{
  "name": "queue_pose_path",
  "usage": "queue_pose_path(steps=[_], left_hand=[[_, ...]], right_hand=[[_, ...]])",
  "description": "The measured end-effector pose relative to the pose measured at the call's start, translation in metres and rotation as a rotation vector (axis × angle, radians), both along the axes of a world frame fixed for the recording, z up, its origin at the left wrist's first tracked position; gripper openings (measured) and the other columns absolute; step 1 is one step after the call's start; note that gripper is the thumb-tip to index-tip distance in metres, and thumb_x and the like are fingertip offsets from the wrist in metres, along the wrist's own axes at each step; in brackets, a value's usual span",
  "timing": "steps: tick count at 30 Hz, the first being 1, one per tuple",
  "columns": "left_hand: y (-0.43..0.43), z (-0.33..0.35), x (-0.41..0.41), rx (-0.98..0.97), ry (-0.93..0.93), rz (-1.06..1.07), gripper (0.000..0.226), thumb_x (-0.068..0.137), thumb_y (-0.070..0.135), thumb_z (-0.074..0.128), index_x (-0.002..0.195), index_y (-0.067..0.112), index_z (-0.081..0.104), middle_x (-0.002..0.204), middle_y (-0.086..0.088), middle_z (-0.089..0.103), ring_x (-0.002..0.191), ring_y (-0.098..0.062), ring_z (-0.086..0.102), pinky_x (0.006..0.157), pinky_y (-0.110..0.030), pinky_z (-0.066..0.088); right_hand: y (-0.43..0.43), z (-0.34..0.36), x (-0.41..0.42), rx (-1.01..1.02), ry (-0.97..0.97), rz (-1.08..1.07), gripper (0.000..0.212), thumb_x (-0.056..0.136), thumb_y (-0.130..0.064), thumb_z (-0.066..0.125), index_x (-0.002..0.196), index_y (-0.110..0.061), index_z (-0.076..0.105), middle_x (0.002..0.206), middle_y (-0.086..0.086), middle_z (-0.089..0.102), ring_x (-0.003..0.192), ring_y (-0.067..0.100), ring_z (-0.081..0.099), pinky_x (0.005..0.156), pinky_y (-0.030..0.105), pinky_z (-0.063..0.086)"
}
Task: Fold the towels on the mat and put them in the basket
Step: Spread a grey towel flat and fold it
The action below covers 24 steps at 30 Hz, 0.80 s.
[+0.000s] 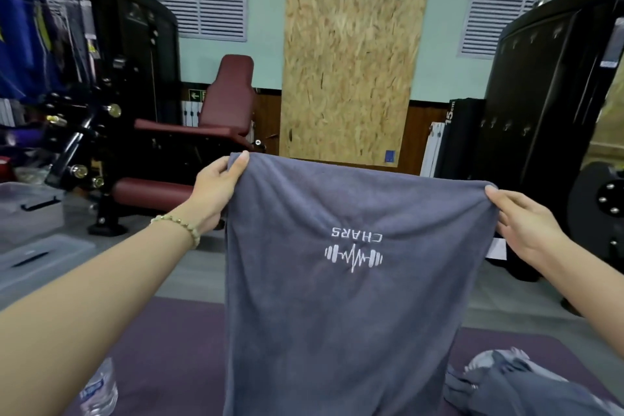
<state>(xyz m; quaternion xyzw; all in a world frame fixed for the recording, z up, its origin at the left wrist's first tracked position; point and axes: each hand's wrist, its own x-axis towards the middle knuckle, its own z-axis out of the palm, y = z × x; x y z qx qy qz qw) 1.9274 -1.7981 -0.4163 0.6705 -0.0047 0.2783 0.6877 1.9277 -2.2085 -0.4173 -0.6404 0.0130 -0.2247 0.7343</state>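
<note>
A grey towel with a white upside-down "CHARS" dumbbell logo hangs spread out in the air in front of me. My left hand pinches its upper left corner and my right hand pinches its upper right corner. The towel's lower part drapes down over the purple mat. A crumpled pile of more grey towels lies on the mat at the lower right. No basket is in view.
A plastic water bottle stands on the mat at the lower left. Clear plastic storage boxes sit on the floor at left. A gym machine with dark red pads stands behind, and black equipment at right.
</note>
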Motion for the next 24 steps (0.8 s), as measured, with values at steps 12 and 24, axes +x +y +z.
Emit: queue_pose_path(steps=[12, 24], left_hand=[[-0.008, -0.101, 0.023, 0.096, 0.407, -0.391, 0.052, 0.083, 0.049, 0.054, 0.124, 0.017, 0.060, 0.118, 0.002, 0.067, 0.109, -0.011, 0.062, 0.086, -0.025, 0.048], [-0.054, -0.226, 0.127, 0.180, 0.786, -0.537, 0.030, 0.088, 0.039, 0.056, 0.106, 0.016, 0.065, 0.105, 0.000, 0.070, 0.081, -0.003, 0.069, 0.065, -0.015, 0.053]], right_hand=[[-0.070, -0.086, 0.003, -0.173, 0.312, 0.372, 0.074, 0.010, -0.055, 0.094, 0.076, -0.022, 0.080, 0.085, -0.006, 0.075, 0.076, 0.002, 0.070, 0.063, 0.013, 0.054], [-0.108, -0.208, 0.082, -0.118, 0.696, 0.443, 0.087, 0.004, -0.041, 0.097, 0.084, -0.012, 0.075, 0.088, 0.001, 0.074, 0.073, 0.005, 0.070, 0.059, 0.015, 0.055]])
